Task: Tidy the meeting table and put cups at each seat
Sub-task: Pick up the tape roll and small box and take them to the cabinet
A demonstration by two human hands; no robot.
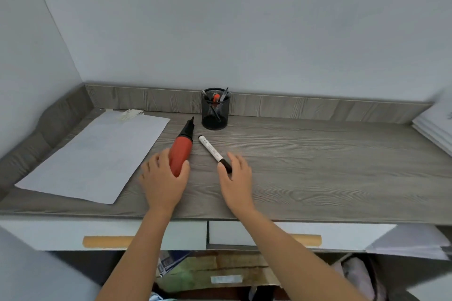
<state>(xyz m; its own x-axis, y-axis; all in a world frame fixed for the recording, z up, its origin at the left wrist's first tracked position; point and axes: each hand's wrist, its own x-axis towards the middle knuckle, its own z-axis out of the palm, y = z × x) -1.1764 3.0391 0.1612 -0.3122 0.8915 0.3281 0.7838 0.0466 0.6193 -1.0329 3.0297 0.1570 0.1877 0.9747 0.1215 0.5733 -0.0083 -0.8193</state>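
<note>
Both hands reach over the grey wood-grain bench [318,166]. The left hand [162,182] wraps its fingers and thumb around the butt of a red tool with a black tip [182,148], which lies on the bench pointing away toward the back wall. The right hand [236,179] is spread open, thumb and fingers apart, at the black-capped end of a white marker [214,153] — whether it touches the cap cannot be told. The marker lies just beside the red tool. Behind both stands a black mesh pen holder [215,111] with pens in it. A white sheet of paper [97,154] lies flat to the left — a stack of papers [435,127] sits at the right edge.
</note>
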